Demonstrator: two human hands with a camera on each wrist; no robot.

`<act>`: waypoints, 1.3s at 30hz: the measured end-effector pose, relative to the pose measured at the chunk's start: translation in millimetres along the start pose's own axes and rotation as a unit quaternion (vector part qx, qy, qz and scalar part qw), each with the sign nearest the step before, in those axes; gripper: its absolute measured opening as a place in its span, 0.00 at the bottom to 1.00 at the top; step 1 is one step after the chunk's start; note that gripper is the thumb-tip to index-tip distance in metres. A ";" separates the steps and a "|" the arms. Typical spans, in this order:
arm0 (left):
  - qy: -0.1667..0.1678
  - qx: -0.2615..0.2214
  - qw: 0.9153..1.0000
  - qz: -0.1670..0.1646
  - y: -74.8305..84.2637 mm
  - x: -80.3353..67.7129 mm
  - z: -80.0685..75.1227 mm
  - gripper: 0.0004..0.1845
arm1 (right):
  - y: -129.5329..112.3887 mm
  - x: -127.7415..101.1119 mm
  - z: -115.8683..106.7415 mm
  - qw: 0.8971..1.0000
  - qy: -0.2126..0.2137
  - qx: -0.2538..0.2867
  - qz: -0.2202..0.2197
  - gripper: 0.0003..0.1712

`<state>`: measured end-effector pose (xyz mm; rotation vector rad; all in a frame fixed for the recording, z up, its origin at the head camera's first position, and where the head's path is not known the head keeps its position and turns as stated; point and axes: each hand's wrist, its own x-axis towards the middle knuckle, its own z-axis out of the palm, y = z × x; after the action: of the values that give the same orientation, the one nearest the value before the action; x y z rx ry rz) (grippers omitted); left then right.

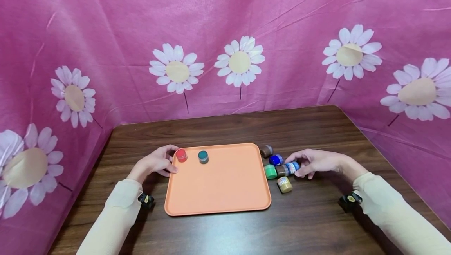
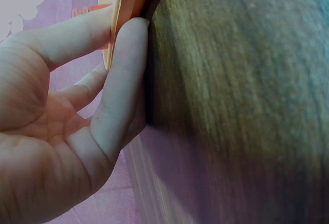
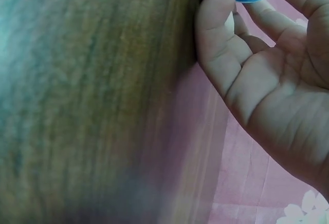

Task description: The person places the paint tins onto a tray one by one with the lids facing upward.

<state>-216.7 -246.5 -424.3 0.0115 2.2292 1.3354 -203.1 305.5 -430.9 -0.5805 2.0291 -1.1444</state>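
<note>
On the counter [image 1: 229,233], the left hand [image 1: 158,161] has its grip on the left rim of the orange tray [image 1: 218,188], which carries a red jar [image 1: 181,155] and a teal jar [image 1: 203,157] near its far left corner. The right hand's [image 1: 318,161] grip pinches a light-blue jar [image 1: 292,167] to the tray's right, among green [image 1: 270,172], dark-blue [image 1: 276,160], gold [image 1: 284,185] and two brown jars [image 1: 282,170].

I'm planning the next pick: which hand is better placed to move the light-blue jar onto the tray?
Likely the right hand: its fingers are around the light-blue jar. The left hand grips the left edge of the orange tray, which lies between that hand and the jar.
</note>
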 end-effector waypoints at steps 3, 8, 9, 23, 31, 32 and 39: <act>-0.001 0.001 1.000 0.000 0.4 0.4 -0.3 0.42 | -2.0 -0.2 -1.7 1.000 -0.004 -0.004 -0.001 0.27; -0.005 0.001 1.000 0.002 1.6 0.2 -1.0 0.43 | -8.6 -0.7 -4.7 1.000 -0.013 -0.008 0.001 0.26; -0.006 0.000 1.000 0.002 1.8 0.2 -1.2 0.43 | -10.1 -0.8 -5.4 1.000 -0.014 -0.010 0.001 0.26; -0.008 -0.001 1.000 0.006 3.5 2.0 -3.7 0.42 | -37.7 5.2 -13.2 0.999 0.005 -0.022 -0.028 0.28; -0.012 -0.001 1.000 0.005 4.6 3.0 -4.2 0.42 | -60.4 17.3 -8.3 0.998 0.027 -0.030 -0.042 0.28; -0.010 -0.002 1.000 0.005 4.8 2.7 -4.3 0.42 | -62.9 19.6 -8.2 0.998 0.030 -0.033 -0.042 0.28; -0.009 0.002 1.000 0.003 2.7 -2.7 -3.5 0.42 | -77.3 37.0 -5.1 0.998 0.033 -0.033 -0.042 0.29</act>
<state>-216.7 -248.6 -419.7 0.0322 2.2196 1.3293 -228.0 244.2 -376.1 -0.6747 2.1227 -1.1624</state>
